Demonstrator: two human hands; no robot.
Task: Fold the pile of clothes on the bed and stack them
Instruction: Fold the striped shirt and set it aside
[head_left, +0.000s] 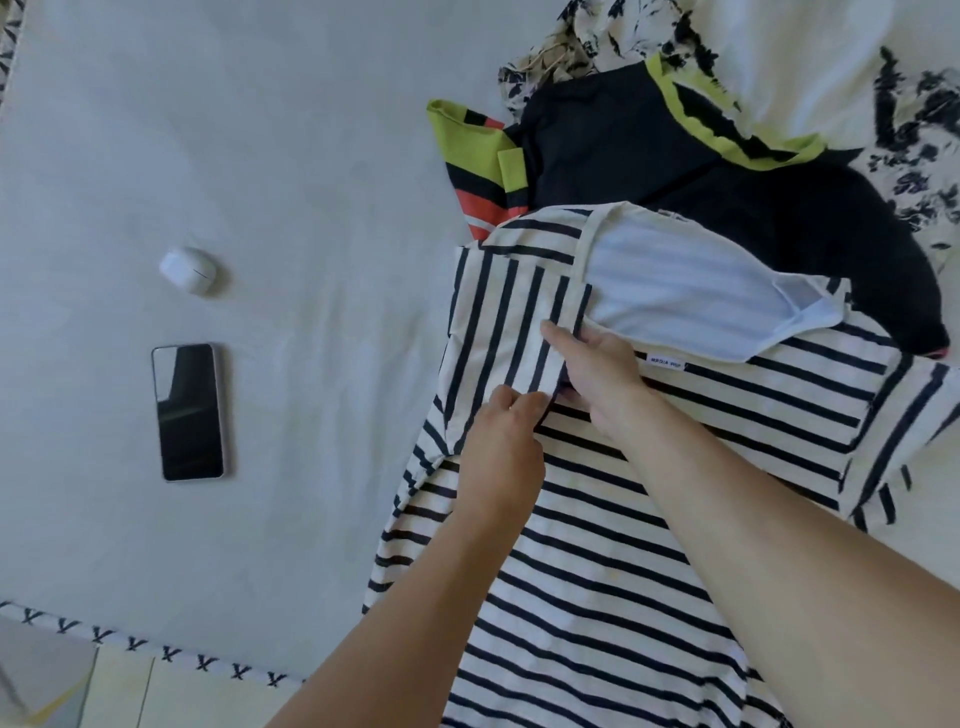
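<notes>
On the white bed (291, 156), left hand (501, 441) and right hand (597, 374) both pinch the striped shirt's (649, 545) folded sleeve (509, 312).

Running off the bottom edge: striped shirt (649, 597), its hem cut off. Hiding under the folded sleeve: right hand (597, 374) fingertips. Lying half buried at upper right: floral garment (914, 171), beneath black garment (649, 150). Too small for reading: neck label (666, 362).
</notes>
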